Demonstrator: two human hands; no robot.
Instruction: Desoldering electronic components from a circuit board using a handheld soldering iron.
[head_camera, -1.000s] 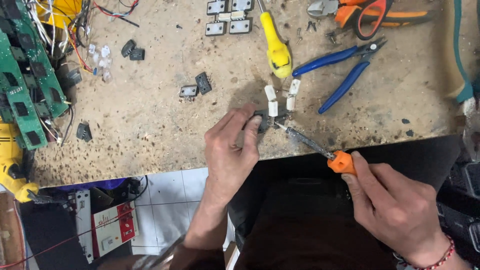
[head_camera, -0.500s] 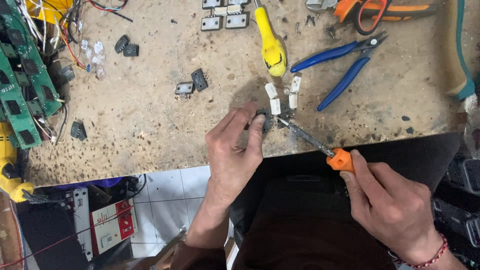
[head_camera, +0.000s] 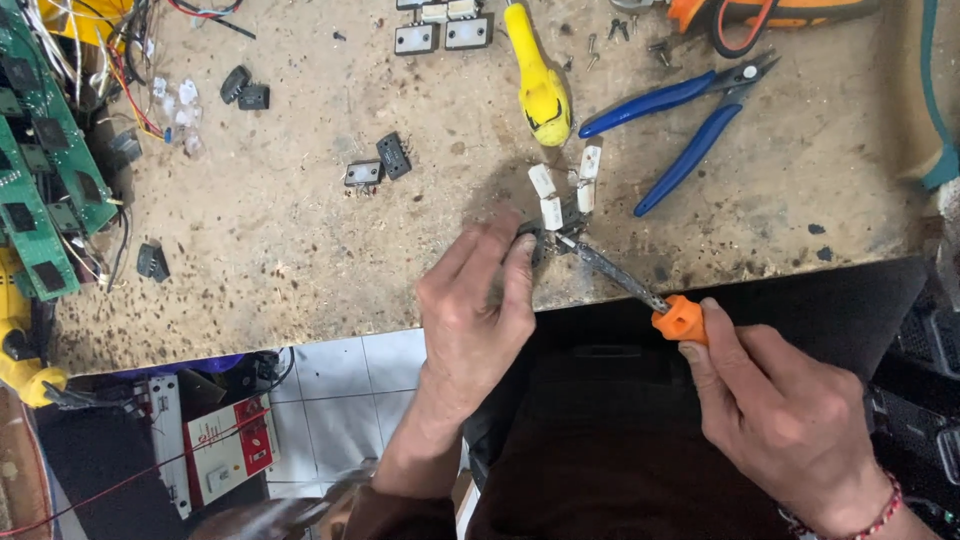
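Note:
My left hand (head_camera: 475, 310) pinches a small dark component (head_camera: 545, 238) against the worn workbench (head_camera: 300, 230) near its front edge. An orange-handled screwdriver (head_camera: 640, 290) is gripped in my right hand (head_camera: 780, 420), with its tip touching that component. Three small white rectangular parts (head_camera: 565, 185) lie just beyond the component.
Blue-handled pliers (head_camera: 690, 120) and a yellow tool handle (head_camera: 535, 75) lie further back. Green circuit boards (head_camera: 40, 170) with wires fill the left side. Small black parts (head_camera: 380, 165) and loose screws are scattered about. An orange tool (head_camera: 760, 15) sits at the top edge.
The view has shifted a little. My hands, the component and the screwdriver stay in nearly the same place.

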